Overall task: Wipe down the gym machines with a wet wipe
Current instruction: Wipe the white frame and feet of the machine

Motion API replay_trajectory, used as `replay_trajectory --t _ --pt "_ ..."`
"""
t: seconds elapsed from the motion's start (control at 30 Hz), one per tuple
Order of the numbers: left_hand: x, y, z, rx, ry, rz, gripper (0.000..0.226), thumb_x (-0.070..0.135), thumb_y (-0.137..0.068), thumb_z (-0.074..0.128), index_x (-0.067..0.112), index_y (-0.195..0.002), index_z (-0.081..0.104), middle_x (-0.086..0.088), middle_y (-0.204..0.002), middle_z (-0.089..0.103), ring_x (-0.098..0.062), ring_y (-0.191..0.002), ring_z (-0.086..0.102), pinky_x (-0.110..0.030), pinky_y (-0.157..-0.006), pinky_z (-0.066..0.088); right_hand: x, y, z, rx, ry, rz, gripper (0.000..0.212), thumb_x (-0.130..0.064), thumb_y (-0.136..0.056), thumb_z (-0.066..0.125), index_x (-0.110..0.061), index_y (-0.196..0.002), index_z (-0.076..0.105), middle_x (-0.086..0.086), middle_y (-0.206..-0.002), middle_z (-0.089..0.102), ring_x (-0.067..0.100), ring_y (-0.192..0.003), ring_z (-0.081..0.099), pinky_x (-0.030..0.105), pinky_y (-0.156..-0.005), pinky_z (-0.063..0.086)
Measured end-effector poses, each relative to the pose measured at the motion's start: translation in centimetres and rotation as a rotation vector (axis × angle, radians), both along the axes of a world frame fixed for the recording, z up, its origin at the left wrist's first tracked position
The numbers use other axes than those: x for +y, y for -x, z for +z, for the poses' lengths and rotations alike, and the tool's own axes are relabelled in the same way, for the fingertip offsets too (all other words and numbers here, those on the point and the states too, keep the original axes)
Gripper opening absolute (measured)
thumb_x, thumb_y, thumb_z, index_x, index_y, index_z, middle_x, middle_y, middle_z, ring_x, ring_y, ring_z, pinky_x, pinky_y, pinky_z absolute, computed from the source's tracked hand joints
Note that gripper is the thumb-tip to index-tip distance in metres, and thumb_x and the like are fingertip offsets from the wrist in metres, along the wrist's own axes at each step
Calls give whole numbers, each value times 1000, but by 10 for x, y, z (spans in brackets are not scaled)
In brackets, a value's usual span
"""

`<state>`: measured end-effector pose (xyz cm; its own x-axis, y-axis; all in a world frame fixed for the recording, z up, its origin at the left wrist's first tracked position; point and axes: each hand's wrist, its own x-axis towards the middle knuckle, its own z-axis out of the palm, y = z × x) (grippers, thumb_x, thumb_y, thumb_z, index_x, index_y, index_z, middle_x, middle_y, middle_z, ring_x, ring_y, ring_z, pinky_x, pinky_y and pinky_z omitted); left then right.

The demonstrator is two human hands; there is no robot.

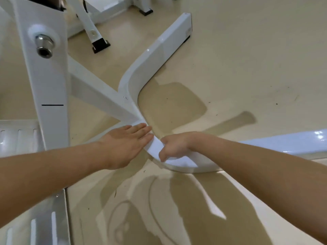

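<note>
A white gym machine frame lies low on the beige floor, its curved base bar (155,55) bending from the far upper right toward me. A white wet wipe (178,160) lies draped over the near bend of that bar. My right hand (174,147) presses down on the wipe with fingers curled over it. Flat and palm down, my left hand (128,142) rests on the bar just left of the wipe, fingers stretched out and touching the wipe's edge.
A tall white upright post (47,82) with a steel bolt (44,45) stands at the left. A ribbed metal footplate (35,220) sits at the lower left. More white legs with black feet (100,45) stand farther back. A glossy white bar (286,142) runs off right.
</note>
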<state>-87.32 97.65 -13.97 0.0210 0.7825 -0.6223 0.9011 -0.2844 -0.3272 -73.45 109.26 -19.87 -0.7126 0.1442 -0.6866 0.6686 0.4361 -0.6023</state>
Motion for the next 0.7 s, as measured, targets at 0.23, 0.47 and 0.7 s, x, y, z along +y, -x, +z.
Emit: replay_trajectory --t 0.23,0.47,0.7 --pt "5 11 -1 -99 6 82 75 3 -91 35 12 -153 -6 -6 -162 -8 -19 -149 -5 -36 -119 19 10 -14 14 -151 -92 138 33 -32 -79 61 -10 -104 61 2 -92 59 22 -80 57 33 -71 43" --pt "-4 13 -9 -137 -14 123 76 0 -90 30 10 -152 -13 -8 -159 -20 -20 -148 -14 -34 -118 23 4 16 -10 49 381 -219 90 -28 -86 63 -15 -155 7 -4 -158 23 11 -137 34 15 -99 29" --pt "-3 25 -6 -199 -128 379 71 9 -92 38 14 -153 3 0 -162 5 -16 -146 16 -24 -103 38 17 74 -45 382 774 -357 105 -21 -66 79 -30 -149 14 21 -137 51 33 -126 52 55 -108 37"
